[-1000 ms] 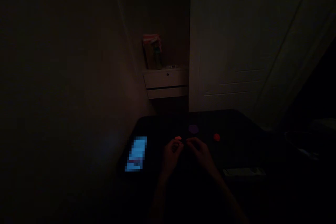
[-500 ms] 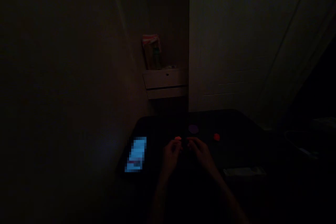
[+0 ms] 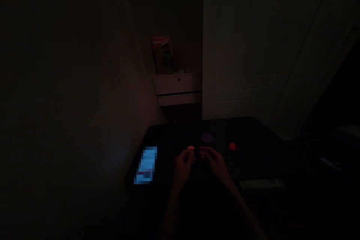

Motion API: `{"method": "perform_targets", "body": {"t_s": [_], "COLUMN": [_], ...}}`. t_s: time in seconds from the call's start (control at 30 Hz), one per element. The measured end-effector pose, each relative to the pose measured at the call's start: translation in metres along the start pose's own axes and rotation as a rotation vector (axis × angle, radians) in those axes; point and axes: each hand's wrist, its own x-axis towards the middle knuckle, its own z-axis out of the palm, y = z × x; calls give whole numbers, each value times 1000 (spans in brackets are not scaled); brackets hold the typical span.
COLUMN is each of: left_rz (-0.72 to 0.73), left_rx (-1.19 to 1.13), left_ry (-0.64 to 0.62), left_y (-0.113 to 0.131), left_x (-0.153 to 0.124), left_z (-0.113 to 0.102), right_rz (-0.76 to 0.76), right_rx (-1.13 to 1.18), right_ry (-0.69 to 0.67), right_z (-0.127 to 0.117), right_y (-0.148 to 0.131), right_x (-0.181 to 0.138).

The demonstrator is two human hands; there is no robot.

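Observation:
The room is very dark. My left hand [image 3: 184, 165] and my right hand [image 3: 215, 163] rest close together over a black table [image 3: 253, 135], fingers curled toward each other. A small orange piece [image 3: 190, 148] shows just above my left fingertips. A tiny reddish bit [image 3: 201, 153] sits between the two hands, seemingly pinched by my right fingers, though the dark hides the grip. A purple disc [image 3: 207, 137] lies just beyond the hands. A red-orange lump [image 3: 232, 146] lies to the right of them.
A lit phone screen [image 3: 146, 165] glows blue at the table's left. A pale flat object [image 3: 261, 183] lies near the front right edge. Behind stand a white drawer unit [image 3: 178, 88] with a box and bottle [image 3: 163, 55], and a white door [image 3: 253, 45].
My hands have drawn slightly closer together, and a small reddish bit now shows between them. Everything else stays where it was.

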Motion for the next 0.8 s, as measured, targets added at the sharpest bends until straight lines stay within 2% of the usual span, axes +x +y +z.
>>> {"method": "perform_targets", "body": {"t_s": [0.47,0.8], "left_rz": [-1,10], "left_rx": [-7,1], "left_ry": [-6,-5], "left_y": [-2,-3], "left_x": [1,1], "left_z": [-1,0], "right_rz": [-23,16], "right_rx": [2,33], "right_ry": [16,15], "right_z": [0,0], "right_y": [11,5], "right_x": [3,2]}}
